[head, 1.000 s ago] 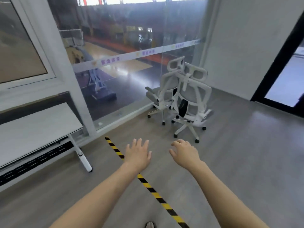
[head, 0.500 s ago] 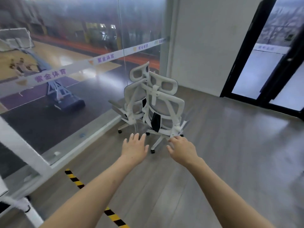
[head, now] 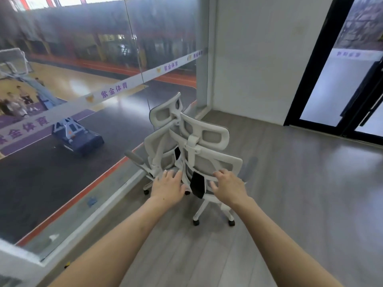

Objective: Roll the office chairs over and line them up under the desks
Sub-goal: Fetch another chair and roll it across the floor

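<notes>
At lower centre of my feed, my left hand [head: 167,188] reaches out with fingers straight and my right hand [head: 228,187] with fingers loosely bent. Both are at the back of the near chair [head: 219,162], neither closed around it; I cannot tell if they touch. That chair stands mid-frame on the grey floor [head: 300,204], with the second chair [head: 162,116] just beyond it, beside the glass wall [head: 93,152] at left.

The nearer chair's [head: 209,160] backrest hides its own seat and most of the farther chair's [head: 163,141] seat. The left hand [head: 167,187] and right hand [head: 227,186] cover its lower frame; whether either touches it is unclear. Both forearms run off the bottom edge. The people [head: 16,102] beyond the glass are blurred.
</notes>
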Action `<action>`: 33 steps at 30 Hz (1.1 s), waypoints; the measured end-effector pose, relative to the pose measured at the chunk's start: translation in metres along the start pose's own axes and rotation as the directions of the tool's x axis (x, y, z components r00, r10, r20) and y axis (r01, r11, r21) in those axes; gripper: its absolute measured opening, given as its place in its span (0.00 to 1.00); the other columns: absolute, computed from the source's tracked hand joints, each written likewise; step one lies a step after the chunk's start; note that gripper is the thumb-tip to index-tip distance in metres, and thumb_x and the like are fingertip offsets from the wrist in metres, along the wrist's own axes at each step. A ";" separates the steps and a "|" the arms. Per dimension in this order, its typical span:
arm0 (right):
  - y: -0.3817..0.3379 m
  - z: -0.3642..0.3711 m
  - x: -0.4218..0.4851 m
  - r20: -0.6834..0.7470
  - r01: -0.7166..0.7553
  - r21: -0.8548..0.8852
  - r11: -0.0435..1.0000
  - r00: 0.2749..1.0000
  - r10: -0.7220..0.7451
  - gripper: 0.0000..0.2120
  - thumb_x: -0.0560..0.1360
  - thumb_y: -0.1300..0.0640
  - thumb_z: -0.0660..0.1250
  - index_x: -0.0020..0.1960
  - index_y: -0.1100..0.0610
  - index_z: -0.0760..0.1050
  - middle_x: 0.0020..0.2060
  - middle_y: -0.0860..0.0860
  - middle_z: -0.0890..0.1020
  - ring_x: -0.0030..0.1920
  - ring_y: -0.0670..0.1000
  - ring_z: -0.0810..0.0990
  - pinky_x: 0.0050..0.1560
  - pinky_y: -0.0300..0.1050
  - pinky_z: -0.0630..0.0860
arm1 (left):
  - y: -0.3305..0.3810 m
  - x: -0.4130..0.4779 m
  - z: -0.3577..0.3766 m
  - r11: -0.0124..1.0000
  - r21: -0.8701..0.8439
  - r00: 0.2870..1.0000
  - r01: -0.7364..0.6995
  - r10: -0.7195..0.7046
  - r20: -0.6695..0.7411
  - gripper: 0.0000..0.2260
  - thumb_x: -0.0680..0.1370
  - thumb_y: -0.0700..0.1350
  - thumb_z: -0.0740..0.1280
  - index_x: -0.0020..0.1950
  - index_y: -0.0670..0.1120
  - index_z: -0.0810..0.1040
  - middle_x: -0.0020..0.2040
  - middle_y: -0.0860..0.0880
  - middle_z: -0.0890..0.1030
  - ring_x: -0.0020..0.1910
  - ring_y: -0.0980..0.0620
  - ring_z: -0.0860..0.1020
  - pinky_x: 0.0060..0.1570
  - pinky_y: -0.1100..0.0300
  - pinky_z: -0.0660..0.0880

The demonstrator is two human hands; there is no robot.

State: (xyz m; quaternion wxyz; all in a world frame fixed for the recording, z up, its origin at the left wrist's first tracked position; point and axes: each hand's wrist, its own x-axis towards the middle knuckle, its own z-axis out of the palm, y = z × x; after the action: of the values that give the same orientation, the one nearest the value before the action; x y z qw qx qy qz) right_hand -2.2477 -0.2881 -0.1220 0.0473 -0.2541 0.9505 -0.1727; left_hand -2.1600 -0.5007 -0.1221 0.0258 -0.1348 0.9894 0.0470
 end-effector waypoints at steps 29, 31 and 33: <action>-0.026 0.119 0.238 0.018 -0.599 -0.120 0.792 0.796 0.605 0.38 0.77 0.24 0.48 0.77 0.29 0.29 0.79 0.45 0.26 0.80 0.54 0.30 0.76 0.73 0.38 | -0.147 0.397 0.063 0.853 0.011 0.815 -0.522 0.496 0.299 0.35 0.78 0.76 0.44 0.81 0.68 0.35 0.83 0.50 0.29 0.80 0.37 0.29 0.71 0.21 0.37; -0.030 0.117 0.234 0.044 -0.607 -0.120 0.786 0.787 0.615 0.37 0.76 0.23 0.46 0.76 0.29 0.28 0.78 0.44 0.24 0.80 0.53 0.29 0.76 0.74 0.36 | -0.151 0.394 0.063 0.848 0.006 0.806 -0.530 0.501 0.316 0.35 0.77 0.77 0.43 0.81 0.69 0.34 0.82 0.50 0.28 0.80 0.37 0.28 0.70 0.20 0.37; -0.035 0.117 0.228 0.070 -0.613 -0.131 0.779 0.778 0.624 0.37 0.76 0.23 0.44 0.77 0.29 0.28 0.77 0.44 0.24 0.80 0.53 0.29 0.76 0.73 0.36 | -0.152 0.387 0.063 0.848 0.017 0.803 -0.530 0.496 0.331 0.36 0.76 0.78 0.41 0.81 0.69 0.34 0.82 0.50 0.27 0.79 0.37 0.27 0.69 0.19 0.36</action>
State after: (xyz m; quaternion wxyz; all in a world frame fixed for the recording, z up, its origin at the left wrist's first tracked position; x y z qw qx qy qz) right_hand -2.4079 -0.4656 -0.2192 0.1403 0.0613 0.9845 -0.0854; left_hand -2.4893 -0.7426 -0.2221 0.1765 0.1490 0.9728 0.0191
